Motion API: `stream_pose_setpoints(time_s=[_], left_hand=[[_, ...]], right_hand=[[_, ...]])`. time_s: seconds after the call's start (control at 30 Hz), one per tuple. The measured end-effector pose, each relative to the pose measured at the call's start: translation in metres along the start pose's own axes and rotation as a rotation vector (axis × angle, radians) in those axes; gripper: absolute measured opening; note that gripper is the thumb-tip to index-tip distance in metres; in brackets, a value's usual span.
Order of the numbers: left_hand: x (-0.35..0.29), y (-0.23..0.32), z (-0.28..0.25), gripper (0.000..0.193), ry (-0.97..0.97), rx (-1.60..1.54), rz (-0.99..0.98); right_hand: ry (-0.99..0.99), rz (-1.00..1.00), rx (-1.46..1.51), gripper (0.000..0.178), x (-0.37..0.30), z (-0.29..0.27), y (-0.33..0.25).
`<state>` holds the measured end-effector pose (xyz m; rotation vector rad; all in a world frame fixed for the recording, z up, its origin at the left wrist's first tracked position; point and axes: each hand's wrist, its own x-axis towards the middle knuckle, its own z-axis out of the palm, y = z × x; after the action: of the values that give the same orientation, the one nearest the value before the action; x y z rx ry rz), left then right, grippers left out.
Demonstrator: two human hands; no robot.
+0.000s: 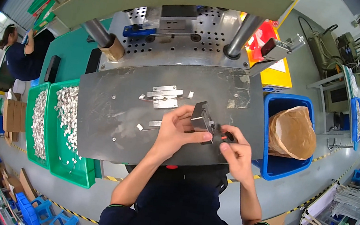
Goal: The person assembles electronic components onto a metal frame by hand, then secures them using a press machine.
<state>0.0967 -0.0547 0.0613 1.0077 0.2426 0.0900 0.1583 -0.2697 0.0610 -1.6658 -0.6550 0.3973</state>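
Note:
Above the front of a dark metal plate (pixel 97 122), my left hand (pixel 175 132) holds a dark, block-shaped part (pixel 201 116) with a shiny side, its thumb along the lower edge. My right hand (pixel 237 153) is closed on a small black piece with an orange spot (pixel 227 137), right beside that block. Fingers cover much of the piece, so its kind is unclear. Behind my left hand, a silver metal fixture (pixel 164 96) lies on the plate, with thin wires and small white connectors (pixel 190 95) at its ends. A white connector with a lead (pixel 140 127) sits nearer me.
Green bins (pixel 88 173) of small white parts stand at the left. On the right is a blue bin (pixel 272 174) with a brown paper bag (pixel 293 132). Press columns (pixel 243 36) rise beyond the plate. A co-worker (pixel 19 57) is at the far left.

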Motion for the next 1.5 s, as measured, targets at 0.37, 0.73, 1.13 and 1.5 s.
stream_pose_setpoints(time_s=[0.37, 0.73, 1.13, 1.5], left_hand=[[-0.038, -0.008, -0.016, 0.056, 0.374, 0.637, 0.249], [-0.106, 0.021, -0.06, 0.053, 0.073, 1.286, 0.446], [-0.075, 0.005, -0.078, 0.053, -0.093, 1.392, 0.484], [-0.091, -0.005, -0.086, 0.076, -0.074, 1.287, 0.466]], right_hand=[[0.162, -0.34, -0.498, 0.014, 0.005, 0.035, 0.01], [0.806, 0.517, -0.81, 0.036, -0.09, -0.325, 0.21], [0.203, -0.265, -0.68, 0.01, 0.043, -0.035, 0.051], [-0.647, -0.521, -0.504, 0.055, 0.041, 0.064, 0.023]])
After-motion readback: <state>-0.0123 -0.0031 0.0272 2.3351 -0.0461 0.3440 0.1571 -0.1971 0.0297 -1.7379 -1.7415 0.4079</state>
